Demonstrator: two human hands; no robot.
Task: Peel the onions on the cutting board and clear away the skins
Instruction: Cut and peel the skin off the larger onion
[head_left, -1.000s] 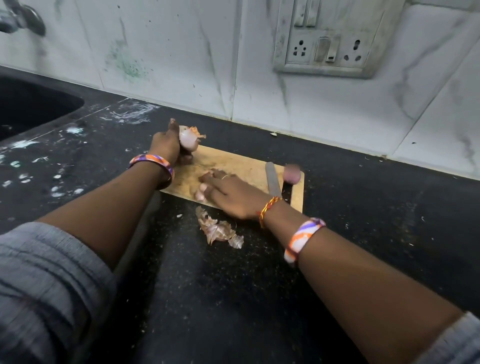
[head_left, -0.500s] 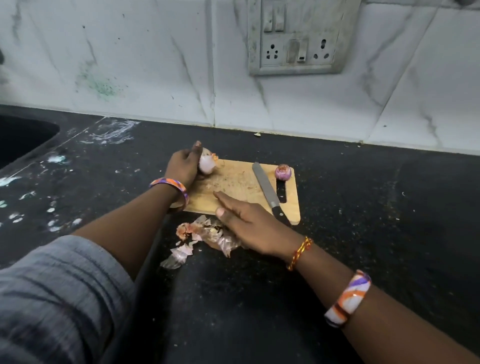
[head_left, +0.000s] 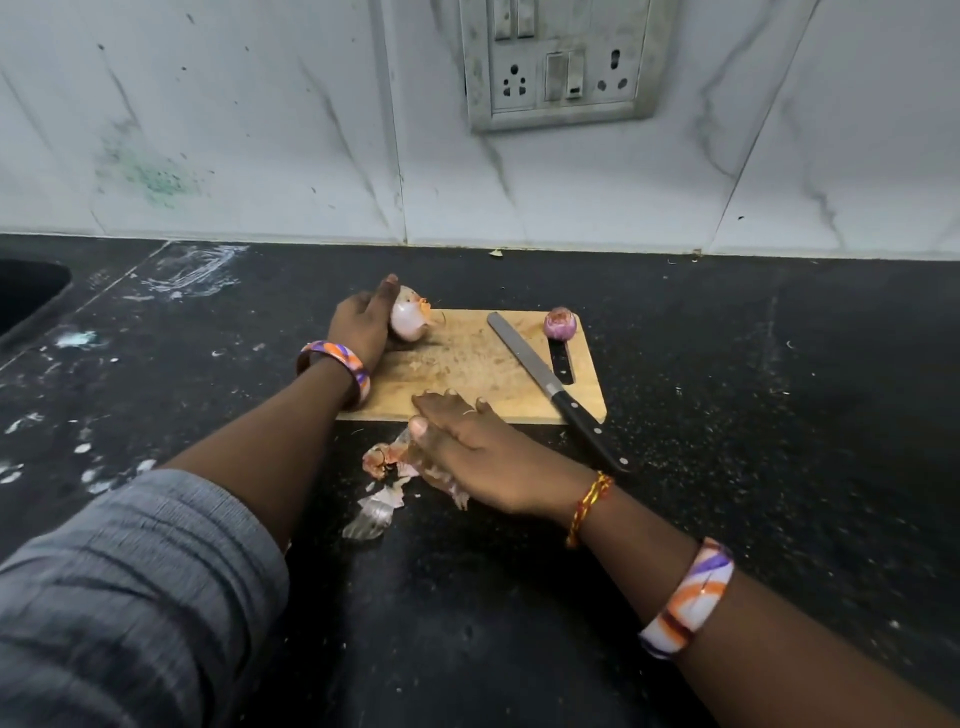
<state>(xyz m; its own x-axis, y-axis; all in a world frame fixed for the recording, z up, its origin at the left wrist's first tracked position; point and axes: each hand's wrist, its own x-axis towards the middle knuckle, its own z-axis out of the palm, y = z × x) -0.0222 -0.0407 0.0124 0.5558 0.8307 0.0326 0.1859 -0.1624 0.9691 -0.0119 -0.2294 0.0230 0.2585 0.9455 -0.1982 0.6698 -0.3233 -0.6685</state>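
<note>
A wooden cutting board (head_left: 467, 358) lies on the black counter. My left hand (head_left: 361, 325) holds a pale, partly peeled onion (head_left: 408, 322) at the board's far left corner; a scrap of orange skin clings to its top. A small purple onion (head_left: 560, 323) sits at the far right corner. My right hand (head_left: 467, 452) lies flat, fingers apart, across the board's near edge, its palm over a heap of onion skins (head_left: 387, 467) on the counter just in front of the board. More skin pieces (head_left: 371, 519) trail toward me.
A black-handled knife (head_left: 550, 382) lies diagonally on the board's right side, its handle overhanging the near edge. A dark sink (head_left: 26, 296) opens at the far left. A socket panel (head_left: 558, 62) sits on the tiled wall behind.
My right hand has swept the skins off the board toward me onto the counter. My left hand has kept the onion at the far left corner. The view shifted.
</note>
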